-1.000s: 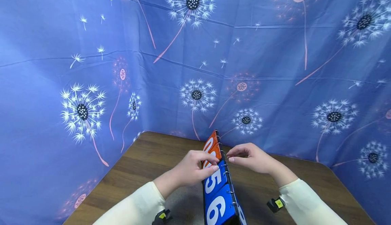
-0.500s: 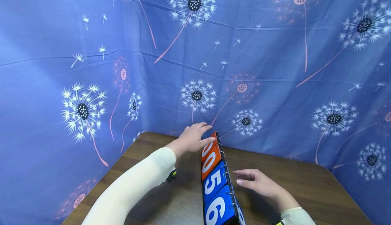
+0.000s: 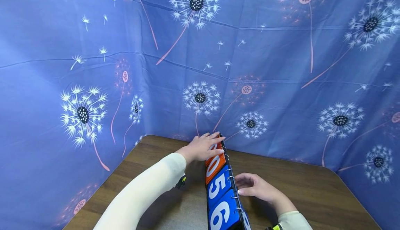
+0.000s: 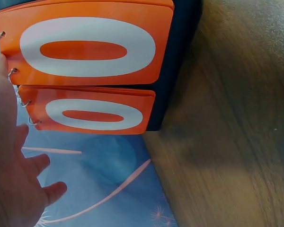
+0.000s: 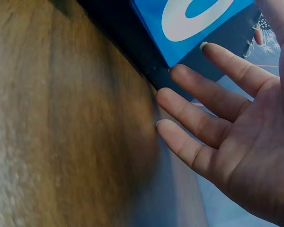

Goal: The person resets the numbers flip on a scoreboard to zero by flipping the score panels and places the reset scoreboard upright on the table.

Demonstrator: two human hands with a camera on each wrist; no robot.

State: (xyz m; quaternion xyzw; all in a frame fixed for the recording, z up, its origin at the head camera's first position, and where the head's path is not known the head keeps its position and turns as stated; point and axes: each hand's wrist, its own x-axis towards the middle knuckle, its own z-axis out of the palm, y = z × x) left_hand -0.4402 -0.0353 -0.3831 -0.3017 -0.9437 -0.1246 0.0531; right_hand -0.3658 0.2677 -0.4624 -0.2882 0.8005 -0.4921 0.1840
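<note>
A flip scoreboard (image 3: pixel 222 183) with ring-bound number cards stands on the table, running away from me. Its near side reads 6 and 5 on blue cards (image 3: pixel 218 188) and 0 and 0 on orange cards (image 4: pixel 87 47). Over the far end reaches my left hand (image 3: pixel 201 148), its fingers extended at the upper edge by the rings; in the left wrist view one fingertip meets an orange card's edge. On the other side my right hand (image 3: pixel 259 189) is beside the black back, fingers loosely bent and holding nothing. A blue card (image 5: pixel 180 23) shows there in the right wrist view.
The brown wooden table (image 3: pixel 300 178) lies under everything, with rounded far corners. Behind and to both sides hangs a blue cloth (image 3: pixel 275 56) printed with dandelions, close against the table's far edge.
My left hand has gone from the middle of the scoreboard to its far end, rising and then lowering onto the edge. My right hand has come nearer to me, then closer to the board's back.
</note>
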